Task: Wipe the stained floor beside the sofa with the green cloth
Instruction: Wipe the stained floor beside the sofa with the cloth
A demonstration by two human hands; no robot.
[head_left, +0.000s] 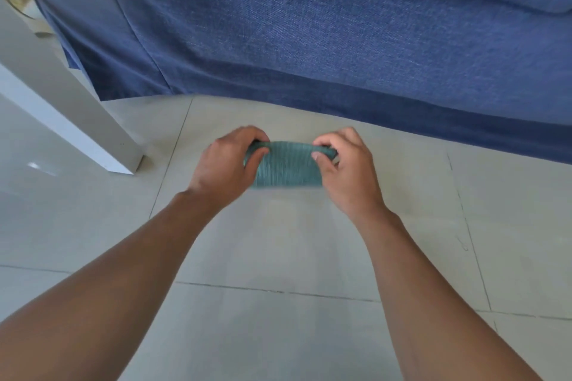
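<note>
We hold the green cloth (288, 165) just before the sofa (340, 40).
Left hand (226, 164) and right hand (349, 167) fingers pinch its upper corners; open floor (278, 257) lies nearer us.

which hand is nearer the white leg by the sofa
Left. The left hand holds the cloth on the side toward the white leg; the right hand holds the cloth's far end, farther from it.

A single head-worn wide-angle view looks forward and steeply down from above the person's outstretched forearms, close over the tiled floor (278, 257), facing the blue sofa (340, 40) front that fills the upper frame.
</note>
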